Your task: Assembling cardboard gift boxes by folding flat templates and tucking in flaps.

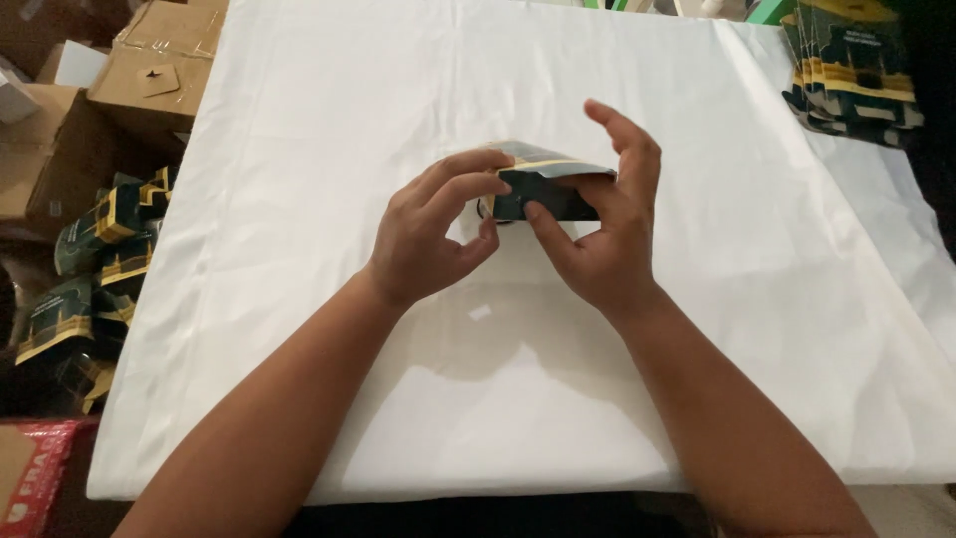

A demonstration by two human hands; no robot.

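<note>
Head view, near to far. My two forearms rise from the bottom edge and meet above the middle of the worktop (299, 418), which is covered with a creased white sheet. My left hand (428, 234) has its fingers curled onto the left end of a small dark green pouch with a gold band (546, 189); my right hand (607, 229) pinches the lower front of the same pouch with its thumb while the other fingers stand spread and raised behind its top edge. The pouch is held above the centre of the sheet, its upper edge tilted away from me; I cannot tell whether its mouth is open or sealed. I judge the grip to be light and one-sided: with the right fingers lifted off, the pouch could twist or slip out towards the sheet, and pressure from the left fingers could crease its top. A small pale speck (480, 312) lies on the sheet just below the hands. Nothing stands between my hands and the pouch. Farther off, a stack of like pouches (851, 70) rests at the right far corner, well apart; loose pouches (90, 269) and cardboard boxes (149, 70) lie off the left edge.
</note>
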